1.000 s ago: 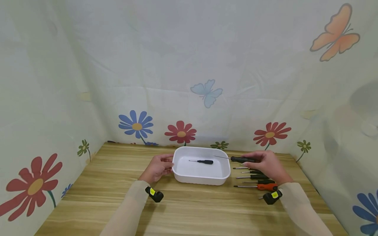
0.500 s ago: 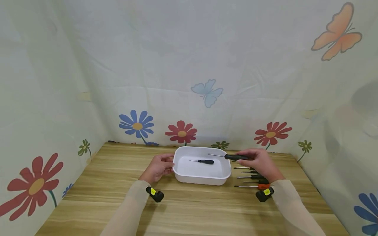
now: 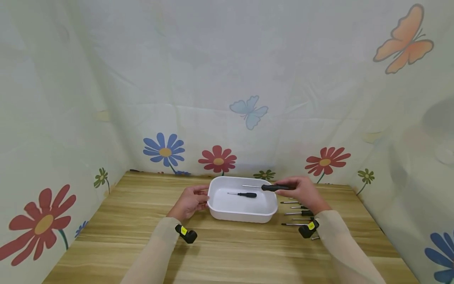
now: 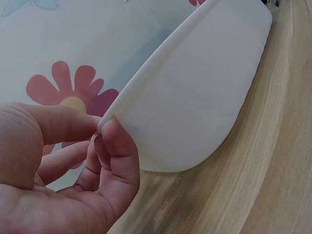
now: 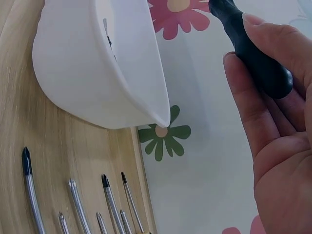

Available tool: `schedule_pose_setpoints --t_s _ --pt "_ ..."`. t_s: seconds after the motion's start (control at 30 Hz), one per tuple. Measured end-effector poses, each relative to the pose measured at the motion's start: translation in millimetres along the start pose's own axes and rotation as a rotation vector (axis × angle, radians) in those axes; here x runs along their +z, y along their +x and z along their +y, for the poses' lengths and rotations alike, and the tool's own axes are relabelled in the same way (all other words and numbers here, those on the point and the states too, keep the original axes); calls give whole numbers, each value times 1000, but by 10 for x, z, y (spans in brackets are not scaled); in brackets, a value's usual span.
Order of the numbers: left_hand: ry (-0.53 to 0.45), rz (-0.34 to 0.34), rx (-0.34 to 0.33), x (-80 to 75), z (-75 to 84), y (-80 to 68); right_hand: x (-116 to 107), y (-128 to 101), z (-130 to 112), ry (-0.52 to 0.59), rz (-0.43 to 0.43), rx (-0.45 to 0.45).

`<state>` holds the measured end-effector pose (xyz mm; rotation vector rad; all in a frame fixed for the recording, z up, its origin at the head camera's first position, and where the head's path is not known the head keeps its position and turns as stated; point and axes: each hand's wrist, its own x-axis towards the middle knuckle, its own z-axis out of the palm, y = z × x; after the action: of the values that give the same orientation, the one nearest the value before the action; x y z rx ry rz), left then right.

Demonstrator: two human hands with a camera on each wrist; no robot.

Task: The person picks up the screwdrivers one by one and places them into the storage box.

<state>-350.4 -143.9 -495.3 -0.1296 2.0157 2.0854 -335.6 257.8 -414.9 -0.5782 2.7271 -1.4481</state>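
A white rectangular tub (image 3: 241,217) stands on the wooden table, and a small black-handled screwdriver (image 3: 247,195) lies inside it. My left hand (image 3: 189,202) pinches the tub's left rim; in the left wrist view the thumb and fingers close on the edge of the tub (image 4: 190,97). My right hand (image 3: 301,192) holds a larger screwdriver (image 3: 274,187) by its black handle, shaft pointing left over the tub's right half. Seen from the right wrist, thumb and fingers grip the dark handle (image 5: 261,58), raised above the tub's rim.
Several screwdrivers (image 3: 293,213) lie in a row right of the tub, shafts pointing left, their handles partly hidden behind my right hand and wrist. Their metal tips (image 5: 73,184) show in the right wrist view. A flower-printed cloth (image 3: 269,138) hangs behind the table.
My right hand has moved left with the screwdriver, whose shaft now reaches farther over the tub. The left hand stays on the rim, and the tub has hardly moved.
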Motion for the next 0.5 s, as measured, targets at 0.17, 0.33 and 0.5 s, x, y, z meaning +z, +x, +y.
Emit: schedule_pose_setpoints --t_s 0.17,0.33,0.5 --pt "-4 8 -3 3 -12 11 67 74 -15 -4 -6 5" --pt "-13 11 -6 3 -11 20 126 159 -27 -8 -17 14" --pt "-21 15 -5 4 -8 29 182 252 -36 -11 -28 5"
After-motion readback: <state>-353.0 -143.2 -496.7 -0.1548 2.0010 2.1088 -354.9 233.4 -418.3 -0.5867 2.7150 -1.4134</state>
